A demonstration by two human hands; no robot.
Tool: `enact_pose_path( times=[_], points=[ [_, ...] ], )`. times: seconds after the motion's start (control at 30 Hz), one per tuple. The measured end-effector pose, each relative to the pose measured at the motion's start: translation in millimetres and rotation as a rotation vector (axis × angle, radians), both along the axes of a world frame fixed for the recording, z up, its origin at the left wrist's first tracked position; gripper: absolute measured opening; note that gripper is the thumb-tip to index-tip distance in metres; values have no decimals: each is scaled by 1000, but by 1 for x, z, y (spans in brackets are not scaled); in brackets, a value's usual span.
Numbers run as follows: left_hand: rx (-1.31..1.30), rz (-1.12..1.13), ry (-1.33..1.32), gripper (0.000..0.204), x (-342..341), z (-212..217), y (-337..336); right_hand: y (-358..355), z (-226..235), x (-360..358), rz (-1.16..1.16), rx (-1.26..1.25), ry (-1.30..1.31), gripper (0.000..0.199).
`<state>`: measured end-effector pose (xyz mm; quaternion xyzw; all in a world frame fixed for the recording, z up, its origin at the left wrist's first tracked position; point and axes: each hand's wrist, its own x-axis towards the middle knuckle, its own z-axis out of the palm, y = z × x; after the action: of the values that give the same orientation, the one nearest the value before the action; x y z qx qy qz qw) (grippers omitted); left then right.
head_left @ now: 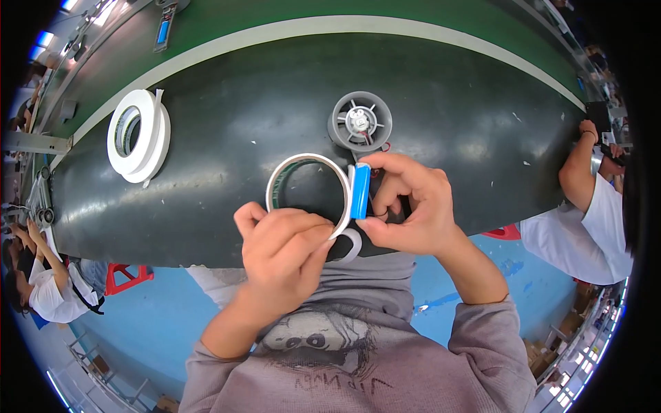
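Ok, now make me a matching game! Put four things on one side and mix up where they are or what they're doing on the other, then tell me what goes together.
Things:
1. Blue block
2. Grey fan
3. White tape rolls
4. Left hand

Clues:
A. Overlapping, toward the left of the dark table
B. Gripping a tape ring
C. Between right hand thumb and finger
D. On the table beyond both hands, spokes showing

Pairs: 1-C, 2-D, 3-A, 4-B
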<state>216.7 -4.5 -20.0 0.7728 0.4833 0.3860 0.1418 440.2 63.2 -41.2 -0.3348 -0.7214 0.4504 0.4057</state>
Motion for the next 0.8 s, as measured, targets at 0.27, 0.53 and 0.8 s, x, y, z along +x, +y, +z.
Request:
enact_pose_path(
  times=[0.27, 0.53, 0.8],
  points=[
    [179, 154, 206, 21, 21, -4, -18, -8, -6, -2, -190, 85, 17, 63],
    [100, 32, 214, 24, 8, -8, -28, -3, 1, 6, -215, -100, 81, 61],
    [-57, 133, 9, 39, -12, 15, 46, -3, 4, 10, 58, -262, 185, 66]
  ],
)
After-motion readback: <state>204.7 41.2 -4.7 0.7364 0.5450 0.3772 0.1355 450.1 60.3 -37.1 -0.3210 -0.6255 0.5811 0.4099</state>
